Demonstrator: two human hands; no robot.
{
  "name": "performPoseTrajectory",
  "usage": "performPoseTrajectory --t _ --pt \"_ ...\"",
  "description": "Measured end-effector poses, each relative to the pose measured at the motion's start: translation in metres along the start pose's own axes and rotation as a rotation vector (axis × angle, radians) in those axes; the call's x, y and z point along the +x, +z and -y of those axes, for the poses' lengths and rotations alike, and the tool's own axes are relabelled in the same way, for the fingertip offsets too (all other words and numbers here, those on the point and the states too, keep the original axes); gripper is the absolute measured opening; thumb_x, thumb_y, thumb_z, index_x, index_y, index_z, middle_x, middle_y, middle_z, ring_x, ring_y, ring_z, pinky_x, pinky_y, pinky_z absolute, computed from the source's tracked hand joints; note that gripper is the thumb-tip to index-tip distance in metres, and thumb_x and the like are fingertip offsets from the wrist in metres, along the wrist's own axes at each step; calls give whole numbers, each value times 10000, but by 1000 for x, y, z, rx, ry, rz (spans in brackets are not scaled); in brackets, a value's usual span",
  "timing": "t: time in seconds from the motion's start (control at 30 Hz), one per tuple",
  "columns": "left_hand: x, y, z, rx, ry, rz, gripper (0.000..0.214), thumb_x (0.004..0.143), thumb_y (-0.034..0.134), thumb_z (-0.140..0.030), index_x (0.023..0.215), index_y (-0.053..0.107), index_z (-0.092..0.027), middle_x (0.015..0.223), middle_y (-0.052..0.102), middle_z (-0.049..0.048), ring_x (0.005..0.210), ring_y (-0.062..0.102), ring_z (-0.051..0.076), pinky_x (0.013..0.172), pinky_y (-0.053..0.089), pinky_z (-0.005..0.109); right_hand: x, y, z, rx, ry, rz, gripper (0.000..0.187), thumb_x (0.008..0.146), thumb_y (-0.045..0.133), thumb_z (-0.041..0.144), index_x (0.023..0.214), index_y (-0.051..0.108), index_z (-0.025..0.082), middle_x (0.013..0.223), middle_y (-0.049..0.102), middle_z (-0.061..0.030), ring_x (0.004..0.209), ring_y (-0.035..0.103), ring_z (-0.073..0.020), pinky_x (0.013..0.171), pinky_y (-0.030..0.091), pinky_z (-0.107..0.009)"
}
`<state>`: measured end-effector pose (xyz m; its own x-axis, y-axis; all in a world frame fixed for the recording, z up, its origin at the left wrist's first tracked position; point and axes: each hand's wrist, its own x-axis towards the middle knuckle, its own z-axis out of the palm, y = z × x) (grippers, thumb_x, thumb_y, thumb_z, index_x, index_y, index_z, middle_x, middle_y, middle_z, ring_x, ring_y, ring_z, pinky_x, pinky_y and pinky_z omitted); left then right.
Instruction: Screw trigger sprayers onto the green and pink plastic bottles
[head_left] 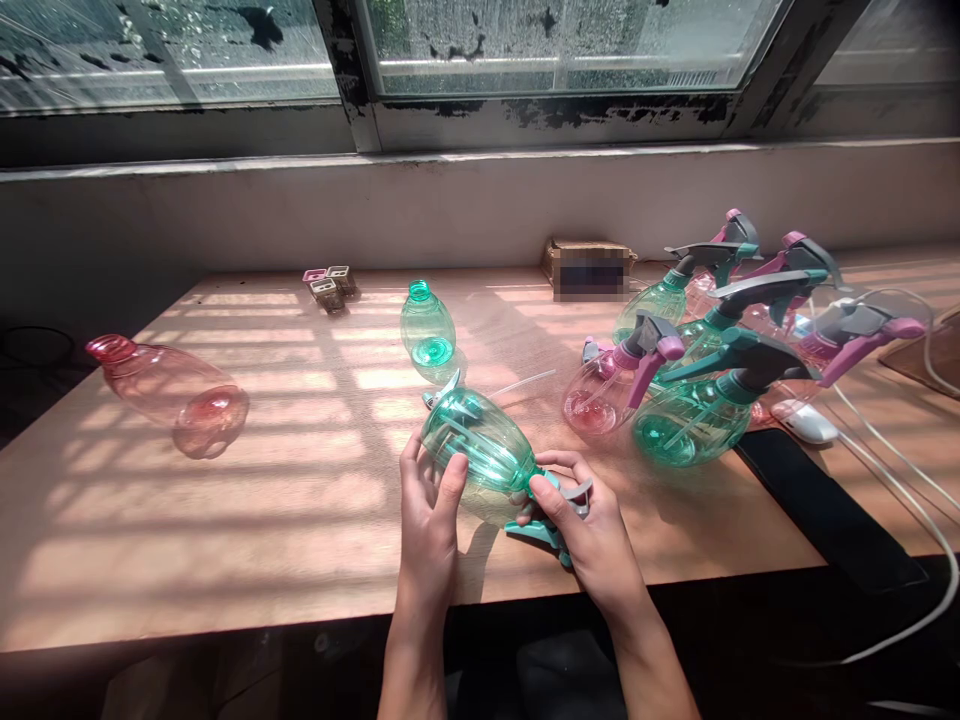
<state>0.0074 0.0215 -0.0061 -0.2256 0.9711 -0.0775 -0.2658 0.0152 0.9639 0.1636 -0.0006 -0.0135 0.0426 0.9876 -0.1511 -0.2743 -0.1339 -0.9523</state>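
Observation:
My left hand point(429, 510) wraps around the body of a clear green spray bottle point(484, 447) held tilted just above the wooden table point(300, 500). My right hand point(581, 520) grips the teal and grey trigger head point(555, 505) at the bottle's neck. A loose spray head with a thin dip tube point(487, 390) lies just behind the bottle.
An open green bottle point(427, 325) lies mid-table and a pink one point(176, 390) lies at the left. Several assembled green and pink spray bottles point(712, 350) cluster at the right. Small caps point(330, 285) and a cardboard box point(589, 268) sit by the wall. A black pad point(825, 510), mouse point(806, 422) and white cables point(922, 480) lie far right.

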Motion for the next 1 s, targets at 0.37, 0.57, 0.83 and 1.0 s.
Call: performPoseTrajectory --t 0.37,0.57,0.83,1.0 --pt "0 0 0 6 7 2 567 949 721 -469 1454 500 -337 1479 609 61 1418 558 253 1152 461 357 -1 0 2 2 1 2 435 905 798 536 1146 615 222 823 779 0 704 752 -194 731 637 -350" --pt "0 1 -1 -1 -2 -1 564 948 724 -467 1448 500 -331 1481 605 64 1414 561 255 1142 466 355 -1 0 1 4 -2 4 445 905 794 543 1153 608 224 852 792 -11 704 753 -195 733 637 -352" --pt "1 1 0 -1 6 5 573 948 721 -473 1452 493 -328 1486 600 70 1417 557 259 1143 462 358 0 0 1 9 -6 9 439 908 793 534 1157 603 227 839 784 -3 702 754 -195 732 634 -353" --pt "0 2 -1 7 2 2 560 953 709 -470 1451 493 -332 1472 612 69 1410 567 257 1132 473 357 0 0 1 12 -2 5 441 904 794 540 1152 605 227 851 790 -8 703 754 -196 730 630 -352"
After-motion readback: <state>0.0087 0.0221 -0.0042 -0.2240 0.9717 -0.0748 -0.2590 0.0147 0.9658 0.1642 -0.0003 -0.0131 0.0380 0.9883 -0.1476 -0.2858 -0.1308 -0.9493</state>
